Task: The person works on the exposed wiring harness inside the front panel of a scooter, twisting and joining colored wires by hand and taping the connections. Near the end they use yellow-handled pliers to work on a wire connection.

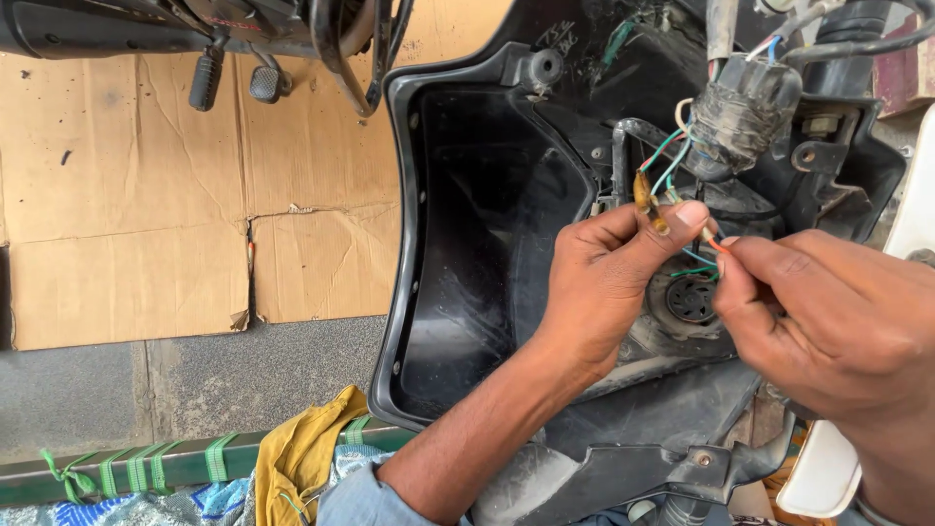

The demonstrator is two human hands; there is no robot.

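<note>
Above the fingers hangs a taped wire bundle (742, 112), wrapped in grimy black tape, and thin green, blue and white wires (672, 161) drop from it straight down to both hands. A black metal bracket (623, 146) stands just to the left of those strands, and a round black socket (691, 298) sits directly below the fingertips, partly hidden by the right thumb. Left of the left hand opens the deep black plastic panel (467, 244), its raised rim curving around an empty hollow that leaves free room on that side; on the other side the space is crowded by brackets, a bolt and a white body part (916, 195) at the frame's edge. Beyond the rim lie flattened cardboard sheets (175, 195) on the floor, and a yellow cloth (307, 448) rests below the left forearm. The left hand (604, 282) has thumb and forefinger pressed together on a yellowish connector (646, 198) and the strands beside it. The right hand (828, 321) pinches an orange wire end (716, 245), its tip almost touching the left fingertips (693, 214).
</note>
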